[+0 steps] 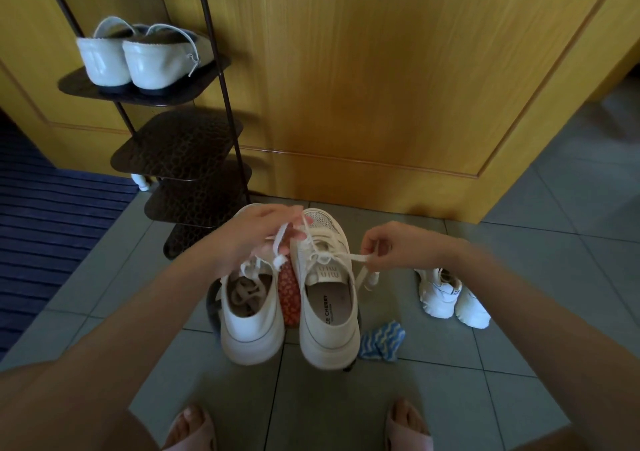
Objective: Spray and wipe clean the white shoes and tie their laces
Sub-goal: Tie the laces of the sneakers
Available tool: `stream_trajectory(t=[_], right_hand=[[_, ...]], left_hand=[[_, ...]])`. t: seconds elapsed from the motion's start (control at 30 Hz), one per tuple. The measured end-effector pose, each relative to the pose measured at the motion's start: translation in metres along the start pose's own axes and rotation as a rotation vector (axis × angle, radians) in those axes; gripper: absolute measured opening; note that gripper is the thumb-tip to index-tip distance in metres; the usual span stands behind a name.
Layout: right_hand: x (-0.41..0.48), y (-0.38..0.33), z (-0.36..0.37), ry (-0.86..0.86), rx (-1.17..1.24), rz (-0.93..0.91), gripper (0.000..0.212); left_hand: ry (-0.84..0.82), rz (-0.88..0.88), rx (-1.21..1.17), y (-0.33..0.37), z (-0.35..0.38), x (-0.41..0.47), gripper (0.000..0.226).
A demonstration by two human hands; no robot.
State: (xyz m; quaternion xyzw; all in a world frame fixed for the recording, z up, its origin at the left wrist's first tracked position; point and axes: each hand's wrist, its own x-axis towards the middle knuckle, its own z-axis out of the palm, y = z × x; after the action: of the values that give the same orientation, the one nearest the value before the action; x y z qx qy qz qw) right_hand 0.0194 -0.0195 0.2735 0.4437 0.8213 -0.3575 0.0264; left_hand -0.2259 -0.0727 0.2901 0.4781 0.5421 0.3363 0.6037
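Down by the feet, right in front of me, both white shoes sit side by side on something low with an orange patterned top, and I can't see much of it. Heels point back at me and toes point at the door, so each shoe's long axis runs straight away from the body.

All the action is on the right shoe (329, 312). Its lace (360, 258) is stretched across that axis. The left hand (256, 232) pinches one end, lifted up over the forefoot on the left. The right hand (391, 246) pinches the other end out to the right, level with the tongue. So the hands are apart, one on each side, both clamped on lace. A small crossing sits at the top of the tongue between them.

My guess is this is the tying step. The next bit probably means bringing both hands back in toward the tongue. The right hand is nearer to it, while the left hand is further forward.

The left shoe (251, 322) has its laces loose in the opening, so it looks untied. The blue cloth (382, 343) lies on the tiles just right of the heel.
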Motion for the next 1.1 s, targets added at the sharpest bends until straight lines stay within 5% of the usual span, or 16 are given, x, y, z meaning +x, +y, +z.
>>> stream_trajectory(t=[0.17,0.33,0.47,0.7,0.93,1.1], right_hand=[[-0.005,-0.012,-0.008,0.196,0.302,-0.071,0.016],[0.001,-0.032,0.005,0.209,0.485,-0.128,0.012],[0.013,-0.036,0.01,0.321,0.601,-0.133,0.016],[0.024,-0.036,0.01,0.405,0.633,-0.184,0.026],[0.025,-0.041,0.011,0.468,0.542,-0.223,0.014],[0.021,-0.032,0.007,0.384,0.464,-0.184,0.011]], left_hand=[[-0.055,-0.016,-0.219,-0.007,0.007,0.005,0.024],[0.071,0.055,-0.017,-0.021,0.023,0.013,0.026],[-0.008,0.083,0.071,-0.022,0.029,0.015,0.016],[-0.054,0.152,0.089,-0.019,0.033,0.016,0.02],[-0.037,0.176,0.025,-0.024,0.035,0.023,0.027],[-0.032,0.162,-0.076,-0.025,0.034,0.028,0.009]])
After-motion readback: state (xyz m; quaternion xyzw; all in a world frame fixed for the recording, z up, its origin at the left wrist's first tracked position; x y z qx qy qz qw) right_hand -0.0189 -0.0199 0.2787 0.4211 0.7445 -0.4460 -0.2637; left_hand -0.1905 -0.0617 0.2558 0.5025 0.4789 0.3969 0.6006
